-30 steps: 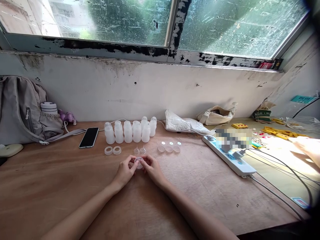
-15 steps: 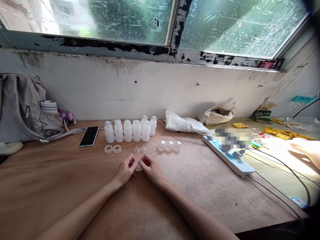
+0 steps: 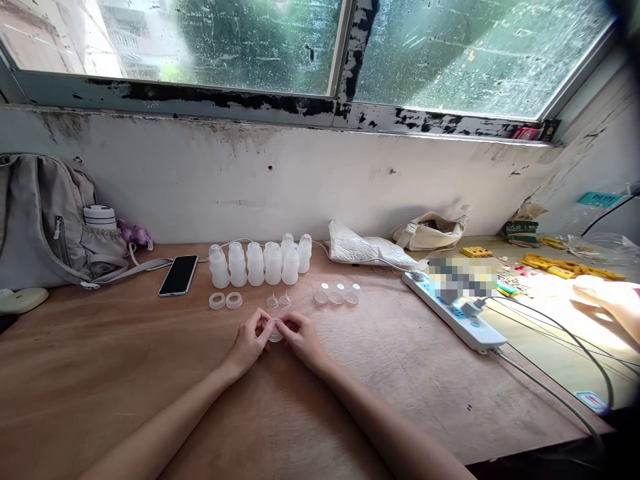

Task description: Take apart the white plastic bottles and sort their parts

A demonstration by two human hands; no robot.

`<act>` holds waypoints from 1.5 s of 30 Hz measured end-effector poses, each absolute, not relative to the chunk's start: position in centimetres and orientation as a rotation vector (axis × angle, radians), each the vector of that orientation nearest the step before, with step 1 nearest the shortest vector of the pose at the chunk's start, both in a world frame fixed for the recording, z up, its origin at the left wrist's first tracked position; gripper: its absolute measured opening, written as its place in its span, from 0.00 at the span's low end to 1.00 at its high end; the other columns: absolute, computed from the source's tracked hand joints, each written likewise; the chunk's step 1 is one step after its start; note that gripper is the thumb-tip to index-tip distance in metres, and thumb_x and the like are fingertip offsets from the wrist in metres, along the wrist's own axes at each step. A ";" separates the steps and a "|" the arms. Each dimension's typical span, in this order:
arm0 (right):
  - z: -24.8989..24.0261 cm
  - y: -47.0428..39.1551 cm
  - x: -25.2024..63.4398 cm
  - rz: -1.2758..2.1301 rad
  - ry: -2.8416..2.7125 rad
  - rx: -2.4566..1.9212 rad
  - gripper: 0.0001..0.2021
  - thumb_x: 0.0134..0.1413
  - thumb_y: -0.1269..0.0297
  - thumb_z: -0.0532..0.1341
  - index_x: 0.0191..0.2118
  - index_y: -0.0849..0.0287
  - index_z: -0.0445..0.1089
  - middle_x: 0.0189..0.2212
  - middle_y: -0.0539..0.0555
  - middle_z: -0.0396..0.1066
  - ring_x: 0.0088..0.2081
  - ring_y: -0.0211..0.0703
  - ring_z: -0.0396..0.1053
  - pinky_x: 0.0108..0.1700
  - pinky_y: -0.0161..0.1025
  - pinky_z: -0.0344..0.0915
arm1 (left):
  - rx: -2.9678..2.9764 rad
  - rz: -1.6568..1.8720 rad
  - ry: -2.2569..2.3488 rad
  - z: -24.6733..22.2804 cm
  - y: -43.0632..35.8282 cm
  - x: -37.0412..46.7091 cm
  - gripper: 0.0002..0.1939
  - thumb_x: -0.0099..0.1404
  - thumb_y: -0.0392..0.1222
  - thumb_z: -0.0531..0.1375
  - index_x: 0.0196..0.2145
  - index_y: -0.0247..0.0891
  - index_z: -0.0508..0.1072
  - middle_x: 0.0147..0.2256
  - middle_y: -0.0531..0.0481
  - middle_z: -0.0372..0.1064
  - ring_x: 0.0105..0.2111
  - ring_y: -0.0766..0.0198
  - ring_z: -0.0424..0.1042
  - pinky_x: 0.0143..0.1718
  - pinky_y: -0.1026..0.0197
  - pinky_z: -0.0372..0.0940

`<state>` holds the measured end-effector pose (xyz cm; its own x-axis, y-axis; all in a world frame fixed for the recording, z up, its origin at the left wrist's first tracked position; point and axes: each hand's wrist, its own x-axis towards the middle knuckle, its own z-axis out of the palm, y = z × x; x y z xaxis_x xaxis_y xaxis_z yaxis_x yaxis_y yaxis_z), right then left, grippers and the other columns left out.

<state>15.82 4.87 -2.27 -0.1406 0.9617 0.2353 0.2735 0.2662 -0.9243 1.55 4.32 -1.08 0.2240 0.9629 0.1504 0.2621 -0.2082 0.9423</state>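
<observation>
Between my hands, low over the table's middle, is a small clear round plastic piece (image 3: 275, 331). My left hand (image 3: 251, 339) pinches its left side, and my right hand (image 3: 301, 339) pinches its right side. Just beyond them lie two clear rings with thin stems (image 3: 279, 301). Two thicker whitish rings (image 3: 225, 301) are to the left. Several clear discs (image 3: 336, 297) and small white round pieces (image 3: 341, 287) lie to the right. Behind stand several frosted bottles (image 3: 255, 265) with domed tops.
A phone (image 3: 179, 275) and grey backpack (image 3: 45, 220) are at the left. A white padded packet (image 3: 367, 248) and cloth bag (image 3: 431, 232) lie by the wall. The power strip (image 3: 457, 315) trails cables at right. Another person's hand (image 3: 610, 297) is at the far right.
The view has shifted slightly. Both my hands stay pinched on the clear round piece in nearly the same place. The other person's hand at the far right has moved a little.
</observation>
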 end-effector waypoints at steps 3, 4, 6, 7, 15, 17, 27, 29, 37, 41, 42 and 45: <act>-2.2 4.8 15.7 0.936 -1.594 -1.183 0.11 0.50 0.58 0.56 0.29 0.62 0.68 0.21 0.49 0.67 0.21 0.34 0.62 0.23 0.31 0.60 | 1.662 1.027 1.157 -1.2 4.3 1.5 0.10 0.60 0.47 0.50 0.29 0.38 0.60 0.19 0.57 0.61 0.15 0.71 0.62 0.16 0.69 0.55; -2.2 4.8 15.6 0.928 -1.594 -1.184 0.11 0.49 0.59 0.56 0.28 0.62 0.68 0.21 0.49 0.67 0.22 0.34 0.62 0.24 0.31 0.60 | 1.670 1.028 1.161 -1.2 4.3 1.5 0.09 0.60 0.47 0.51 0.29 0.38 0.59 0.19 0.57 0.61 0.15 0.71 0.62 0.17 0.69 0.56; -2.0 4.8 15.4 0.901 -1.603 -1.184 0.09 0.49 0.61 0.57 0.27 0.62 0.67 0.22 0.50 0.67 0.23 0.34 0.62 0.25 0.31 0.60 | 1.687 1.031 1.175 -1.3 4.3 1.5 0.09 0.60 0.46 0.51 0.28 0.39 0.59 0.19 0.58 0.62 0.15 0.70 0.62 0.17 0.68 0.56; -1.9 4.7 15.4 0.882 -1.609 -1.185 0.09 0.49 0.62 0.57 0.27 0.62 0.67 0.22 0.50 0.67 0.23 0.34 0.62 0.26 0.31 0.60 | 1.689 1.036 1.186 -1.2 4.3 1.5 0.09 0.60 0.46 0.51 0.28 0.39 0.59 0.18 0.58 0.62 0.15 0.70 0.62 0.17 0.68 0.56; -1.8 4.8 15.8 0.935 -1.604 -1.163 0.06 0.47 0.69 0.54 0.33 0.59 0.64 0.27 0.50 0.68 0.25 0.35 0.65 0.25 0.31 0.65 | 1.677 1.062 1.228 -0.4 4.0 1.8 0.09 0.57 0.46 0.54 0.34 0.39 0.64 0.27 0.52 0.69 0.24 0.65 0.69 0.24 0.66 0.61; -1.8 4.7 15.8 0.925 -1.590 -1.146 0.06 0.45 0.71 0.54 0.33 0.59 0.62 0.27 0.50 0.67 0.26 0.35 0.66 0.26 0.32 0.66 | 1.696 1.059 1.216 -0.4 4.0 1.8 0.09 0.56 0.44 0.55 0.35 0.39 0.64 0.28 0.51 0.69 0.25 0.65 0.69 0.25 0.66 0.62; -1.7 4.8 15.8 0.859 -1.656 -1.160 0.04 0.45 0.70 0.54 0.31 0.57 0.60 0.22 0.47 0.64 0.23 0.34 0.64 0.25 0.31 0.63 | 1.752 1.079 1.271 -1.1 4.3 1.7 0.09 0.59 0.44 0.52 0.36 0.39 0.63 0.31 0.51 0.68 0.24 0.67 0.68 0.25 0.67 0.62; -1.7 4.8 15.8 0.829 -1.672 -1.169 0.03 0.45 0.70 0.54 0.30 0.57 0.59 0.22 0.47 0.64 0.23 0.34 0.63 0.25 0.31 0.62 | 1.783 1.090 1.284 -1.2 4.3 1.7 0.08 0.59 0.43 0.52 0.37 0.40 0.63 0.32 0.51 0.68 0.24 0.68 0.67 0.25 0.67 0.61; -1.4 4.5 15.7 0.776 -1.698 -1.178 0.03 0.44 0.71 0.54 0.28 0.58 0.57 0.21 0.46 0.62 0.22 0.34 0.61 0.25 0.30 0.59 | 1.888 1.067 1.352 -1.3 4.3 1.7 0.07 0.59 0.41 0.51 0.37 0.40 0.63 0.31 0.52 0.67 0.21 0.69 0.65 0.26 0.67 0.60; -1.3 4.5 15.7 0.758 -1.677 -1.187 0.03 0.43 0.71 0.54 0.27 0.58 0.57 0.20 0.45 0.60 0.21 0.33 0.59 0.24 0.30 0.57 | 1.908 1.064 1.356 -1.1 4.1 1.7 0.07 0.58 0.40 0.51 0.36 0.40 0.63 0.29 0.53 0.67 0.21 0.69 0.65 0.25 0.67 0.60; -1.4 4.5 15.7 0.755 -1.675 -1.188 0.03 0.42 0.71 0.54 0.27 0.58 0.57 0.19 0.45 0.60 0.21 0.33 0.59 0.24 0.30 0.57 | 1.907 1.066 1.358 -1.0 4.1 1.8 0.06 0.58 0.40 0.51 0.35 0.40 0.63 0.28 0.53 0.67 0.20 0.69 0.64 0.25 0.67 0.60; -1.4 4.6 15.6 0.760 -1.673 -1.189 0.03 0.42 0.72 0.54 0.26 0.58 0.58 0.19 0.45 0.60 0.20 0.33 0.59 0.24 0.30 0.57 | 1.884 1.068 1.363 -1.0 4.2 1.8 0.06 0.58 0.40 0.52 0.35 0.40 0.63 0.27 0.54 0.66 0.20 0.69 0.64 0.25 0.67 0.60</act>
